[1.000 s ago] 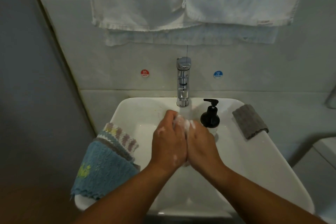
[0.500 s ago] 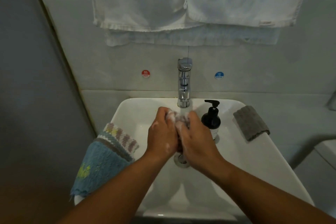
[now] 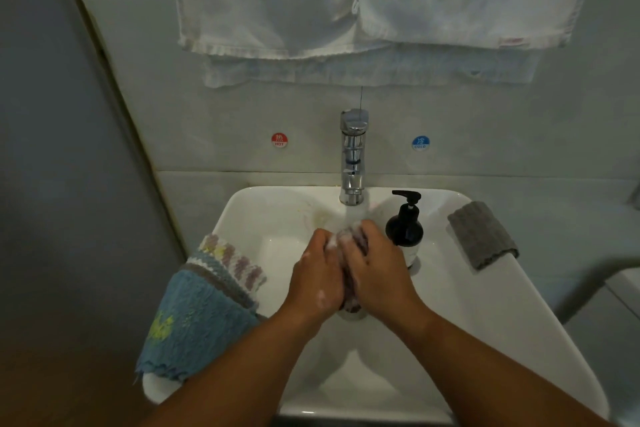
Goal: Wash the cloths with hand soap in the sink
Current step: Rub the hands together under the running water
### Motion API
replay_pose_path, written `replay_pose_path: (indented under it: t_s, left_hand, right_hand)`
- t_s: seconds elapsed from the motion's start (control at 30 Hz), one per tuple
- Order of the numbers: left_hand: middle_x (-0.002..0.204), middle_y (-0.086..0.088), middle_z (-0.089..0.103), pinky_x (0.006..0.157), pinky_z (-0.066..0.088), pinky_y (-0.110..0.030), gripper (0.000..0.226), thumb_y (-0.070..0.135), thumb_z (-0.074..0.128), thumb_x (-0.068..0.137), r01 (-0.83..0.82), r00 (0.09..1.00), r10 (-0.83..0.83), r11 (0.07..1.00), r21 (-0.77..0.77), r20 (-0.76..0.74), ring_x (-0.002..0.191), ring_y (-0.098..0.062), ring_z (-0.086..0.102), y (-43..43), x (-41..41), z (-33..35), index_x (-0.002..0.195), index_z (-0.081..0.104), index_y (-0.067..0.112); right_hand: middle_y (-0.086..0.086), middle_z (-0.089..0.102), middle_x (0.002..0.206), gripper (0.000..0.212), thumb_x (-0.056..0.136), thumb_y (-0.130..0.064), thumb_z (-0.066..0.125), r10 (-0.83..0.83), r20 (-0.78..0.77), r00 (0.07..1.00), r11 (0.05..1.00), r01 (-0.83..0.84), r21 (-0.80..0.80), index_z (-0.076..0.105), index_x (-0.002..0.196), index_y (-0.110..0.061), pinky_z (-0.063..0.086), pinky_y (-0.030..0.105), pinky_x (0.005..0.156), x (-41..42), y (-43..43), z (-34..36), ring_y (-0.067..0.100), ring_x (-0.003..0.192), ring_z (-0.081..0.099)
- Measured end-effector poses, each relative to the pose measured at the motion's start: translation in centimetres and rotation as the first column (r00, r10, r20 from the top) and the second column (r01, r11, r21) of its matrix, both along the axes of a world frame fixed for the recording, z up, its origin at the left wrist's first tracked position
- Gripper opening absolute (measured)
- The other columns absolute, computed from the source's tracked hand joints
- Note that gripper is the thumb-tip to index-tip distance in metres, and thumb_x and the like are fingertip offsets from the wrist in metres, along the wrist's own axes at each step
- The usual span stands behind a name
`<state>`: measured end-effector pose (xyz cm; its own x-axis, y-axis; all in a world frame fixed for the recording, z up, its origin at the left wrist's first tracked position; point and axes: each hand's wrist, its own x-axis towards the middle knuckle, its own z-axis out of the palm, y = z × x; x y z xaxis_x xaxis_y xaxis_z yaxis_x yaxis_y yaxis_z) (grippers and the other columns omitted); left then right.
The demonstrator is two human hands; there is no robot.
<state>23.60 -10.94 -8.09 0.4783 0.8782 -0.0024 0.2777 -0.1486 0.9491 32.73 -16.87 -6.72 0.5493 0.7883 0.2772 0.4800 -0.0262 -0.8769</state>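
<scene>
Gripping a sudsy cloth between them, the left hand and right hand press together over the middle of the sink. Both hands' fingers are curled around the bunched fabric, just on the near side of the faucet. A black soap dispenser stands just right of the hands. A blue towel drapes over the sink's left rim, and a gray cloth lies on the far right rim.

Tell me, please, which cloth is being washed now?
The soapy cloth squeezed between the left hand and right hand; the blue towel and grey cloth lie untouched on the sink rim.
</scene>
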Motion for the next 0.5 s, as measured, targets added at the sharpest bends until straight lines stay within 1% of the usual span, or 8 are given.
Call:
replay_pose_path:
  t_s: [0.07, 0.1, 0.17, 0.27, 0.33, 0.4, 0.47, 0.5]
  left_hand:
    - [0.090, -0.006, 0.070, 0.070, 0.061, -0.055, 0.029, 0.057, 0.039, 0.096, 0.060, 0.994, -0.061, 0.998, 0.016, 0.086, 0.084, -0.033, 0.069, -0.8, 0.3, -0.2, 0.097, 0.053, 0.032]
    - [0.090, -0.005, 0.070, 0.073, 0.060, -0.057, 0.026, 0.055, 0.042, 0.097, 0.068, 0.991, -0.073, 0.996, 0.053, 0.108, 0.086, -0.032, 0.070, -1.0, 0.3, -0.1, 0.097, 0.054, 0.032]
    - [0.089, -0.003, 0.069, 0.075, 0.059, -0.052, 0.018, 0.041, 0.043, 0.104, -0.012, 0.993, -0.006, 0.988, 0.153, 0.115, 0.085, -0.026, 0.068, -0.8, 0.2, 0.2, 0.096, 0.054, 0.031]
    - [0.086, -0.001, 0.066, 0.073, 0.057, -0.047, 0.018, 0.034, 0.039, 0.106, -0.162, 0.986, 0.152, 0.967, 0.198, 0.069, 0.080, -0.023, 0.064, 0.1, -0.2, 0.3, 0.094, 0.052, 0.029]
    - [0.085, -0.005, 0.066, 0.064, 0.056, -0.045, 0.019, 0.037, 0.040, 0.106, -0.078, 0.997, 0.078, 0.989, 0.127, 0.004, 0.075, -0.026, 0.064, 0.3, -0.3, -0.2, 0.092, 0.051, 0.031]
    - [0.087, -0.008, 0.067, 0.062, 0.056, -0.047, 0.024, 0.045, 0.038, 0.104, 0.057, 0.998, -0.057, 0.998, 0.027, -0.017, 0.073, -0.030, 0.064, -0.2, -0.1, -0.6, 0.090, 0.053, 0.033]
    - [0.087, -0.009, 0.067, 0.071, 0.057, -0.057, 0.026, 0.047, 0.039, 0.102, 0.127, 0.991, -0.127, 0.992, -0.003, 0.044, 0.076, -0.033, 0.065, -0.7, 0.1, -0.5, 0.086, 0.053, 0.032]
    - [0.085, -0.007, 0.065, 0.074, 0.057, -0.058, 0.025, 0.043, 0.043, 0.103, 0.135, 0.987, -0.135, 0.991, 0.005, 0.092, 0.076, -0.029, 0.063, -0.9, 0.2, -0.2, 0.084, 0.053, 0.030]
  right_hand:
    - [-0.002, 0.062, 0.083, 0.018, 0.105, -0.028, 0.046, -0.103, -0.020, 0.994, 0.988, 0.100, -0.120, 0.056, 0.095, -0.017, 0.048, 0.022, 0.063, 1.1, 0.5, -0.8, 0.012, 0.076, 0.062]
    - [0.000, 0.063, 0.087, 0.022, 0.106, -0.030, 0.042, -0.106, 0.000, 0.994, 0.977, 0.104, -0.188, 0.058, 0.098, -0.016, 0.046, 0.023, 0.065, 1.3, 0.4, -1.0, 0.014, 0.079, 0.062]
    - [-0.002, 0.064, 0.087, 0.029, 0.107, -0.033, 0.037, -0.017, 0.071, 0.997, 0.965, 0.035, -0.260, 0.060, 0.096, -0.017, 0.043, 0.022, 0.064, 0.9, -0.2, -1.1, 0.010, 0.077, 0.060]
    - [-0.007, 0.058, 0.073, 0.026, 0.105, -0.032, 0.045, 0.093, 0.076, 0.993, 0.990, -0.084, -0.113, 0.056, 0.085, -0.018, 0.045, 0.019, 0.059, -0.5, -1.0, -0.4, 0.004, 0.064, 0.056]
    - [-0.006, 0.055, 0.069, 0.023, 0.103, -0.029, 0.051, 0.103, 0.075, 0.992, 0.995, -0.104, -0.002, 0.052, 0.084, -0.016, 0.047, 0.020, 0.058, -0.8, -1.0, -0.1, 0.003, 0.061, 0.054]
    - [-0.002, 0.057, 0.073, 0.021, 0.104, -0.029, 0.051, -0.008, 0.092, 0.996, 1.000, 0.006, 0.020, 0.053, 0.087, -0.016, 0.050, 0.026, 0.063, -0.1, -0.5, -0.3, 0.009, 0.068, 0.058]
    - [0.001, 0.061, 0.082, 0.021, 0.105, -0.030, 0.047, -0.126, 0.077, 0.989, 0.989, 0.131, -0.071, 0.056, 0.095, -0.014, 0.047, 0.031, 0.068, 1.0, -0.2, -0.6, 0.019, 0.079, 0.061]
    - [0.003, 0.063, 0.088, 0.022, 0.105, -0.029, 0.045, -0.137, 0.144, 0.980, 0.967, 0.164, -0.193, 0.058, 0.099, -0.013, 0.045, 0.032, 0.070, 1.4, -0.1, -0.8, 0.022, 0.084, 0.062]
